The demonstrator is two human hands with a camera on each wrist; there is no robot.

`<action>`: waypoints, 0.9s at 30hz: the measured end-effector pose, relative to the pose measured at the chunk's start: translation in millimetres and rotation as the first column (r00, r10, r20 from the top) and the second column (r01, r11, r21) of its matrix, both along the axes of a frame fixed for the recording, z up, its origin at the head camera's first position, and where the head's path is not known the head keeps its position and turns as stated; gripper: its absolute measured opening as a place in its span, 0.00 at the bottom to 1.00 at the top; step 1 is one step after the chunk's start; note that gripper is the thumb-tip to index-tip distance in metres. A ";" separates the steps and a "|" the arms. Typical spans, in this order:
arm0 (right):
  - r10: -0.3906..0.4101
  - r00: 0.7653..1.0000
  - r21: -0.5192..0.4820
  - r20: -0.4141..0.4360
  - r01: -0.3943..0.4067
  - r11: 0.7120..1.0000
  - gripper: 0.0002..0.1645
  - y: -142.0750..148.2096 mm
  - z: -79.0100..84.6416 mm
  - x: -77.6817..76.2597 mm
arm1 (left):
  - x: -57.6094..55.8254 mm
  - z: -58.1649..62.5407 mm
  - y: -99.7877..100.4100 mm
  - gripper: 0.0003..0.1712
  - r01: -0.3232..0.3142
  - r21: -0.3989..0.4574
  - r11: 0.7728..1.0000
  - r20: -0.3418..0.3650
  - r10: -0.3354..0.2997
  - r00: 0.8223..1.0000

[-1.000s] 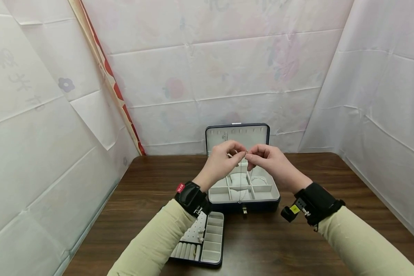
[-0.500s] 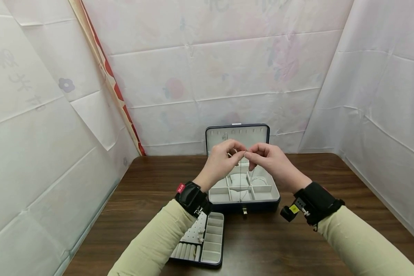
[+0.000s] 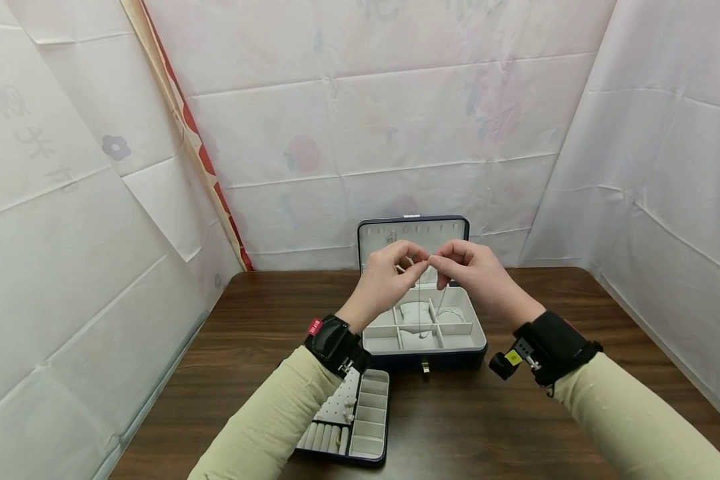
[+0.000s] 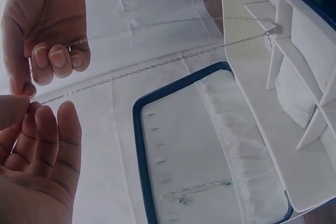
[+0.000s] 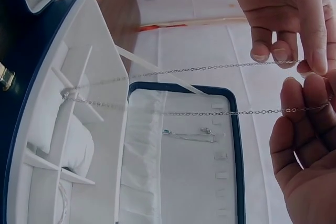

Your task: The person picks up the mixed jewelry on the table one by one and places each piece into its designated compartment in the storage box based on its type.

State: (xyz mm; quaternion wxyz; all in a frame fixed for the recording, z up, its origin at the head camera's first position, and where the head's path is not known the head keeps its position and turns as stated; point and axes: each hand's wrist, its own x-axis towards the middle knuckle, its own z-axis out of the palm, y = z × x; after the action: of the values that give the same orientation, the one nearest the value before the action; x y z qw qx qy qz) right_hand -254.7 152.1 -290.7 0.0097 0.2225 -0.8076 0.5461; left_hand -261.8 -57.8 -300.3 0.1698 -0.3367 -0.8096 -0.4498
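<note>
A thin silver chain necklace [image 4: 149, 68] hangs in a long loop over the jewelry box [image 3: 390, 343], which stands with its lid up. My left hand [image 3: 390, 275] pinches one end of it with thumb and finger. Against those fingertips, the right hand [image 3: 475, 275] grips the other end, and one strand runs past its curled fingers. In the right wrist view the two strands of the necklace [image 5: 210, 67] meet low, near the box's compartments. The clasp is hidden between the fingertips.
White cushions [image 3: 416, 312] and a bracelet [image 3: 451, 313] lie in the box's compartments. Another necklace [image 5: 189, 136] hangs inside the lid. A tray [image 3: 372, 413] with ring rolls and small compartments sits nearer, partly under the left sleeve. White cloth walls surround the wooden table [image 3: 486, 427].
My right hand has risen slightly, and the low end of the necklace has come up a little from the box's front edge. The left hand has barely moved.
</note>
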 end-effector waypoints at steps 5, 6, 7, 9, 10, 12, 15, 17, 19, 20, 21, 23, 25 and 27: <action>-0.005 1.000 0.009 -0.004 0.005 1.000 0.19 1.3 -1.2 -3.3 | -1.0 -1.6 0.5 0.06 -0.012 -0.007 1.000 0.026 0.012 1.000; -0.005 1.000 0.008 -0.004 0.005 1.000 0.19 1.5 -1.6 -4.2 | -1.4 -1.9 0.8 0.06 -0.015 -0.008 1.000 0.029 0.015 0.999; -0.004 1.000 0.007 -0.003 0.004 1.000 0.19 1.6 -1.8 -4.7 | -2.1 -2.6 1.1 0.06 -0.018 -0.009 1.000 0.031 0.018 0.999; -0.002 1.000 0.002 0.003 0.002 1.000 0.20 1.8 -1.8 -4.9 | -3.1 -3.7 1.5 0.06 -0.021 -0.011 1.000 0.032 0.021 0.999; -0.001 1.000 0.001 0.008 0.001 1.000 0.20 1.7 -1.6 -4.7 | -3.2 -4.1 1.4 0.06 -0.020 -0.010 1.000 0.036 0.020 0.999; -0.002 1.000 0.000 0.019 0.002 1.000 0.22 1.7 -1.3 -4.7 | -3.8 -4.9 1.4 0.06 -0.020 -0.010 1.000 0.040 0.020 0.999; -0.003 1.000 0.005 0.030 0.003 1.000 0.23 1.4 -0.8 -4.2 | -3.8 -5.3 1.2 0.05 -0.021 -0.011 1.000 0.044 0.022 0.999; -0.004 1.000 0.012 0.030 0.004 1.000 0.23 1.4 -0.5 -4.0 | -3.8 -5.2 1.3 0.04 -0.023 -0.012 1.000 0.044 0.024 0.999; -0.004 1.000 0.015 0.030 0.003 1.000 0.22 1.2 -0.3 -3.7 | -3.9 -5.0 1.4 0.03 -0.026 -0.012 1.000 0.045 0.026 0.999; -0.005 1.000 0.016 0.029 0.004 1.000 0.21 1.2 -0.3 -3.7 | -3.9 -4.9 1.5 0.03 -0.026 -0.009 1.000 0.047 0.026 0.999; -0.005 1.000 0.016 0.029 0.004 1.000 0.21 1.1 -0.3 -3.7 | -4.0 -5.1 1.4 0.03 -0.025 -0.008 1.000 0.050 0.025 0.998; -0.007 0.999 0.018 0.031 0.006 1.000 0.21 1.0 -0.4 -4.1 | -4.1 -5.4 1.3 0.03 -0.022 -0.004 1.000 0.059 0.022 0.998; -0.013 1.000 0.025 0.026 0.012 1.000 0.21 0.9 -0.6 -4.4 | -4.0 -5.5 1.2 0.02 -0.015 0.005 1.000 0.075 0.015 0.997; -0.025 1.000 0.039 0.011 0.024 0.999 0.21 0.6 -0.7 -4.5 | -3.8 -5.3 0.9 0.02 -0.006 0.014 1.000 0.095 0.005 0.996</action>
State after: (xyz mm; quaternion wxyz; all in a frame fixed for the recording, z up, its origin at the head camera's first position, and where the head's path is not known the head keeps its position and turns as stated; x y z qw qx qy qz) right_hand -259.2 152.7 -291.4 0.0073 0.2095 -0.8209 0.5312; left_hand -265.6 -56.9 -305.6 0.1348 -0.3117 -0.8145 -0.4704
